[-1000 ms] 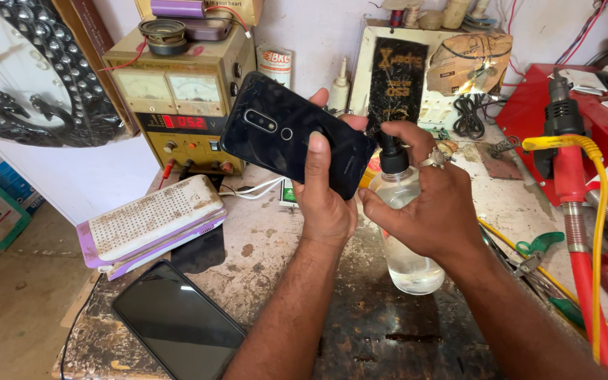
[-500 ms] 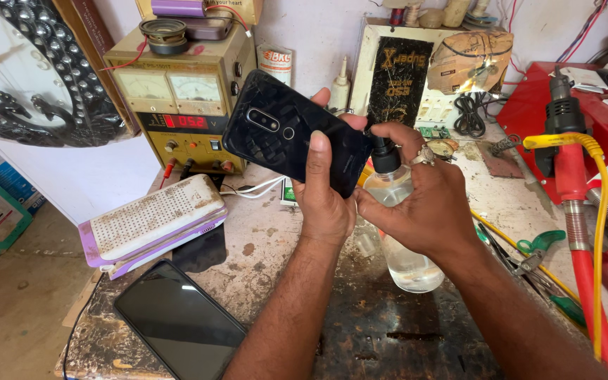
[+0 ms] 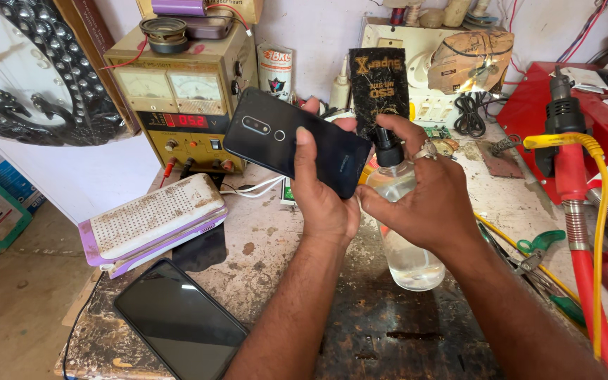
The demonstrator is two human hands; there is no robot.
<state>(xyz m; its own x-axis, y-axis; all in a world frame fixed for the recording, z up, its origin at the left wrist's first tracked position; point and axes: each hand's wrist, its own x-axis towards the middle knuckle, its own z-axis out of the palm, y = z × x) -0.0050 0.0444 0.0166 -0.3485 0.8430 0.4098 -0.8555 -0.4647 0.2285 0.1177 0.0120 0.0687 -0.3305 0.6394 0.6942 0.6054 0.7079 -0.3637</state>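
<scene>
Head view shows the left hand [image 3: 325, 204] gripping a dark phone [image 3: 293, 141] by its lower end, back side up with the camera lenses facing the viewer. Compared with a second ago the phone sits a little lower and nearer the nozzle of the spray bottle [image 3: 402, 225], and its tilt is much the same. The right hand [image 3: 423, 197] is closed around the clear bottle's neck, one finger resting on the black pump top, and the bottle's base stands on the desk [image 3: 262, 232]. So the phone's edge and the nozzle now almost touch. A second phone [image 3: 177, 320] lies screen up at the desk's near corner, beside a white perforated box [image 3: 153, 222].
</scene>
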